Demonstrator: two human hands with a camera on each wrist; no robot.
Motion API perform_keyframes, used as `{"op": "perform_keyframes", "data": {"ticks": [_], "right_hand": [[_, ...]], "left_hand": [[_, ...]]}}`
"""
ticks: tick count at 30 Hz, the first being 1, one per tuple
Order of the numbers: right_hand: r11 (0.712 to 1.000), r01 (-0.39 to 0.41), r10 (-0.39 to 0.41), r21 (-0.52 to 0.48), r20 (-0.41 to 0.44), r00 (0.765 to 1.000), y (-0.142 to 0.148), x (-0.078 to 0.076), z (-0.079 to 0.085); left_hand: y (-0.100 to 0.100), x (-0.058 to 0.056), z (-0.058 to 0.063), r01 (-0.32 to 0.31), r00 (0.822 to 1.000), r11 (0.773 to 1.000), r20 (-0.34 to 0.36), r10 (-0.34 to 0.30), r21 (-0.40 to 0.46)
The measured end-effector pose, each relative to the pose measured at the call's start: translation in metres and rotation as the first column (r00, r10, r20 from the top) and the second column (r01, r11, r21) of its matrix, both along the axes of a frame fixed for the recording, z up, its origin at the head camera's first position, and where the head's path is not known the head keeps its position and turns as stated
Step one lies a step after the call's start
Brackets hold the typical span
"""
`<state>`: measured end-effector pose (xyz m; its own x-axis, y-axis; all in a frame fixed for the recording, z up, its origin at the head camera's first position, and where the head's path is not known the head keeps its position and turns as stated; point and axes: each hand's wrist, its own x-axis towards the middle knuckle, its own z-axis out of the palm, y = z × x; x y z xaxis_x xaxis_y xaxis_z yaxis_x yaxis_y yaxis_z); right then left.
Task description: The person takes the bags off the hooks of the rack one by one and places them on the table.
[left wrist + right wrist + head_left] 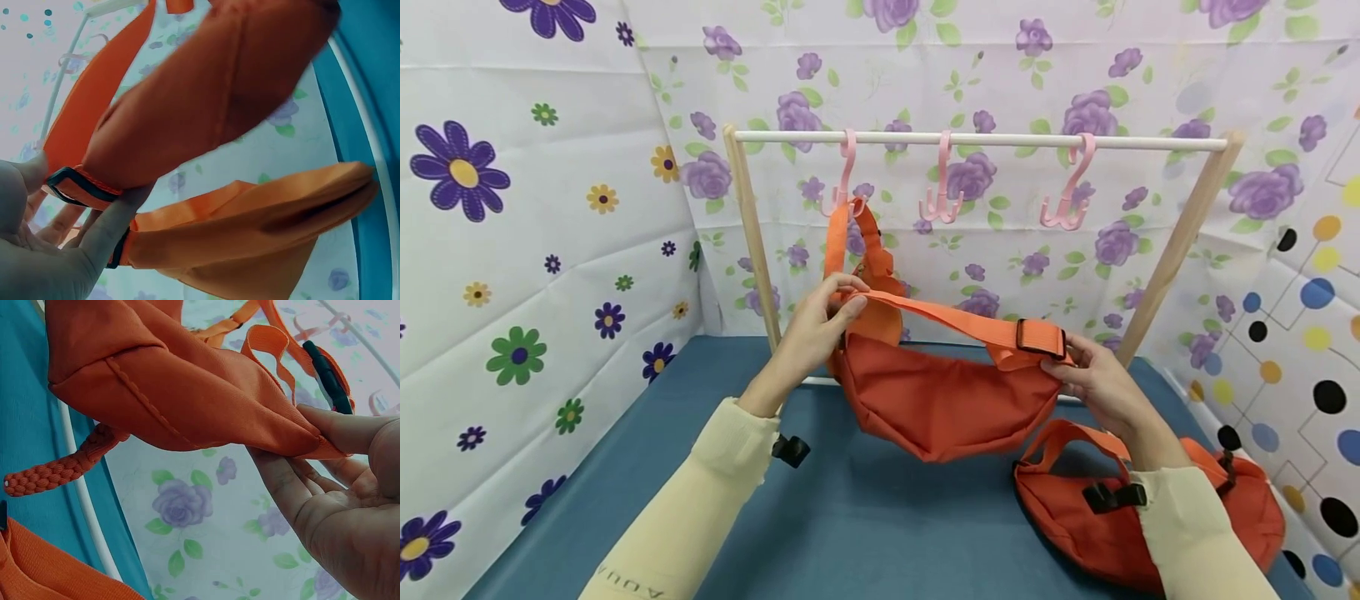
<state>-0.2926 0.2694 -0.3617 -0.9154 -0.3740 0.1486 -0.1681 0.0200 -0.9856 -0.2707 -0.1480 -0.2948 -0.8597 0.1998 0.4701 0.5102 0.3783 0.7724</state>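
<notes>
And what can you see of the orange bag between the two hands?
The bag is red-orange, seemingly soft fabric, with stitched seams. A brighter strap with a black buckle runs along its top. Its lower edge dips to a point. It's held above the blue table, left hand gripping one end, right hand the other.

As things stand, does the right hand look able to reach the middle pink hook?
Probably not yet: the right hand grips the raised orange bag, though the middle pink hook hangs bare.

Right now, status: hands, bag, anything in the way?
Left hand and right hand gripping orange bag at opposite ends. Hanging bag on left hook, behind left hand. Middle hook bare; nothing visibly blocking it.
</notes>
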Motion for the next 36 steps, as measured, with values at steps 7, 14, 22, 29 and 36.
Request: {"op": "perform_keyframes", "data": {"ticks": [7,14,22,29,36], "right_hand": [[1.0,0.009,-0.009,-0.023,0.0,1.0,0.003,0.008,0.003],[0.998,0.034,-0.034,0.044,0.003,0.999,0.001,0.012,-0.001],[0.999,0.022,-0.022,0.044,0.013,1.0,-0.005,0.018,-0.01],[0.992,0.022,-0.027,0.124,0.037,0.999,-0.011,0.024,-0.02],[0.988,-0.079,0.07,0.132,0.07,0.995,-0.008,0.029,-0.032]], "left_hand": [[0.0,0.003,-0.014,0.032,0.997,0.998,-0.074,-0.036,-0.053],[-0.007,0.004,-0.026,0.065,0.994,0.995,-0.079,-0.072,-0.079],[-0.024,0.009,-0.041,0.128,0.991,0.983,-0.023,-0.132,-0.134],[-0.037,0.017,-0.056,0.135,0.991,0.977,0.048,-0.129,-0.162],[-0.053,0.016,-0.071,0.177,0.975,0.965,0.171,-0.144,-0.195]]}}
